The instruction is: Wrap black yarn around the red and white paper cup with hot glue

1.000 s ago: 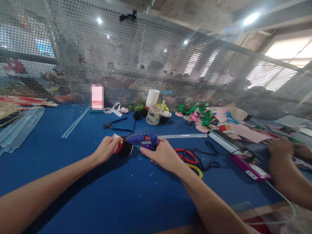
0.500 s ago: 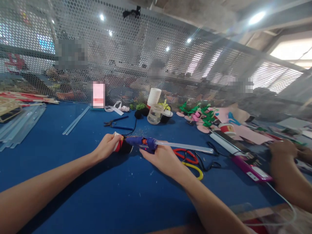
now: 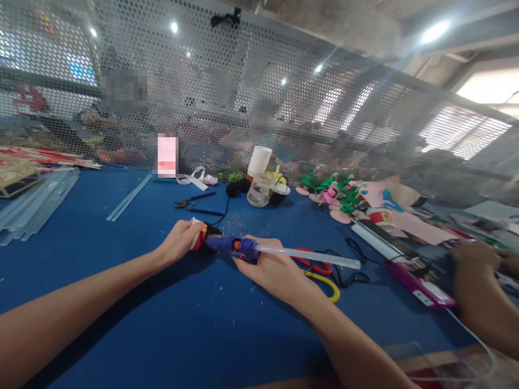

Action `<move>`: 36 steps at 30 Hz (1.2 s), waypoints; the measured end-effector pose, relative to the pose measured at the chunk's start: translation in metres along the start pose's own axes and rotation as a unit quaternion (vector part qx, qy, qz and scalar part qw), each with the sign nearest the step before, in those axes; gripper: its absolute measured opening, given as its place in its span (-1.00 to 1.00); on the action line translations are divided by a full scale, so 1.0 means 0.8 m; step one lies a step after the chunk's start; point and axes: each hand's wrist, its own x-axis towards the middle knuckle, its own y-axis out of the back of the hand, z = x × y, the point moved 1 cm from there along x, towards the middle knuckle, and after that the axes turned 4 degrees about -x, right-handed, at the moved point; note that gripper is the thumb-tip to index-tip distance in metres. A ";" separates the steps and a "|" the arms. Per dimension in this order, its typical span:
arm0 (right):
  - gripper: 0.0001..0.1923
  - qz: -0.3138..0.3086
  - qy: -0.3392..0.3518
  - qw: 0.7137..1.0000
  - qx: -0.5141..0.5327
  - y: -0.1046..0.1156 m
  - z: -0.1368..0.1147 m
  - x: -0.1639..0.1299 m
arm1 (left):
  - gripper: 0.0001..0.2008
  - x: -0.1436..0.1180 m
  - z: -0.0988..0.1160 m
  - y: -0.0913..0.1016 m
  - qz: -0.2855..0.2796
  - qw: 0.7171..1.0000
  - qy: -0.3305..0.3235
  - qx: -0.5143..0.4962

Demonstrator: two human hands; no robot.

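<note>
Glue gun point(image 3: 233, 246), blue, lies sideways in right hand point(image 3: 273, 270), low over blue desk point(image 3: 121, 302). Fingers wrapped tight round gun. Clear glue stick point(image 3: 312, 255) pokes out back, toward right. Gun tip touches small cup point(image 3: 205, 240), red, black and white, lying on side on desk. Left hand point(image 3: 178, 243) closed round cup. Red and yellow scissors point(image 3: 320, 270) just beside right hand. Pliers point(image 3: 192, 204) farther back. Clear jar point(image 3: 259, 190) and white cup stack point(image 3: 258, 161) near mesh wall point(image 3: 243, 97). Another person's hand point(image 3: 472, 262) far right.
</note>
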 end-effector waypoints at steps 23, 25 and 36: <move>-0.91 -0.047 -0.009 0.999 -0.009 0.006 -0.006 -0.002 | -0.70 0.000 0.001 -0.001 0.010 1.000 0.012 0.000; -0.89 -0.048 -0.011 0.999 -0.011 0.006 -0.006 -0.001 | -0.70 -0.001 0.001 -0.001 0.011 1.000 0.017 -0.002; -0.89 -0.017 -0.024 1.000 0.002 0.005 -0.007 -0.002 | -0.70 -0.002 0.003 -0.002 0.003 1.000 0.007 0.009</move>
